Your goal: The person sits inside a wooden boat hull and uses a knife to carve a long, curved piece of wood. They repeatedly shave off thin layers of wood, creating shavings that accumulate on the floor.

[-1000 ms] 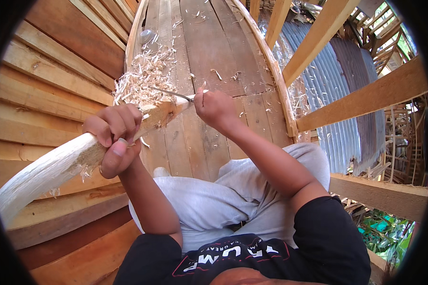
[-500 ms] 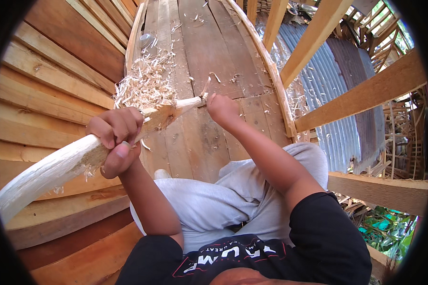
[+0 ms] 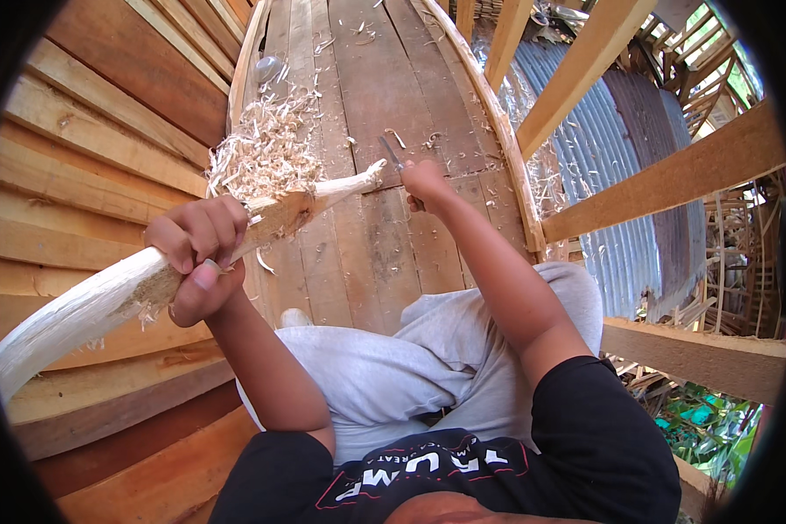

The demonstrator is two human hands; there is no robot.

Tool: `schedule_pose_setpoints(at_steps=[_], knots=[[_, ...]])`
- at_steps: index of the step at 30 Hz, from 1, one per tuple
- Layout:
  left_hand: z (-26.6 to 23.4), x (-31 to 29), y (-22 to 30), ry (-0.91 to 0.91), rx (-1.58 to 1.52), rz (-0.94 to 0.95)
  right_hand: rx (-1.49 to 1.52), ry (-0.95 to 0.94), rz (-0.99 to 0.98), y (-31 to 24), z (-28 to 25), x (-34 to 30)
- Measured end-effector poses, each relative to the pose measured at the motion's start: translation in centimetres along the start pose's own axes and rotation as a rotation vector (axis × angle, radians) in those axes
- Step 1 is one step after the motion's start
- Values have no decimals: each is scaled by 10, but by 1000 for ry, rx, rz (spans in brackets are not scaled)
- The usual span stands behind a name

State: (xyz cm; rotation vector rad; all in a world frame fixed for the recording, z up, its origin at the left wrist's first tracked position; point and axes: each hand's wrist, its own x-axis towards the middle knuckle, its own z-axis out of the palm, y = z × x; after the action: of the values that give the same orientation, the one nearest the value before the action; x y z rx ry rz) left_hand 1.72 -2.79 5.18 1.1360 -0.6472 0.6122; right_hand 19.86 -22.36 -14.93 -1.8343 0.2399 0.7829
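Held a long, curved pale stick (image 3: 279, 212) aslant over the plank floor (image 3: 358, 249), with its narrowed tip pointing forward and to the right. Grasped its middle in the clenched fingers of the left hand (image 3: 199, 258). Gripped a knife (image 3: 392, 154) by the handle in the curled fingers of the right hand (image 3: 428, 185), with the blade just beside the tip, apparently clear of the wood. Seemed, as a judgement, to be between strokes in whittling the narrow end. For a cut, needed to lay the edge on the wood and brace the stick firmly. Had open floor to the right of the knife, as far as a rounded wooden rail (image 3: 499, 109). Had less room leftward, with heaped shavings (image 3: 266, 144) beside the stick and boards (image 3: 87, 179) near its thick end. Had grey-trousered legs (image 3: 358, 367) folded nearest the body.
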Motion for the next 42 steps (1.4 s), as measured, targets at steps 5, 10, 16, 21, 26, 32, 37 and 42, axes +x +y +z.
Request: schedule_pose_setpoints(at_steps=[5,10,16,21,26,32,37,42], knots=[[1,1,0,-9,1,-3,167,-134,147,4,2,0],[3,1,-2,-6,2,1,-13,-75,1,1,14,-1],[3,1,-1,2,-2,-4,-37,-96,16,3,11,-4],[9,4,-4,-40,4,11,-108,-93,-83,-3,10,-3],[10,5,-5,-98,5,37,-377,-30,-214,-12,9,-21],[11,7,-5,-145,4,31,-214,-126,-98,-12,7,-20],[9,6,-4,-151,16,35,34,-291,105,-18,2,-22],[6,4,-3,-114,11,42,-55,-101,7,-17,3,-20]])
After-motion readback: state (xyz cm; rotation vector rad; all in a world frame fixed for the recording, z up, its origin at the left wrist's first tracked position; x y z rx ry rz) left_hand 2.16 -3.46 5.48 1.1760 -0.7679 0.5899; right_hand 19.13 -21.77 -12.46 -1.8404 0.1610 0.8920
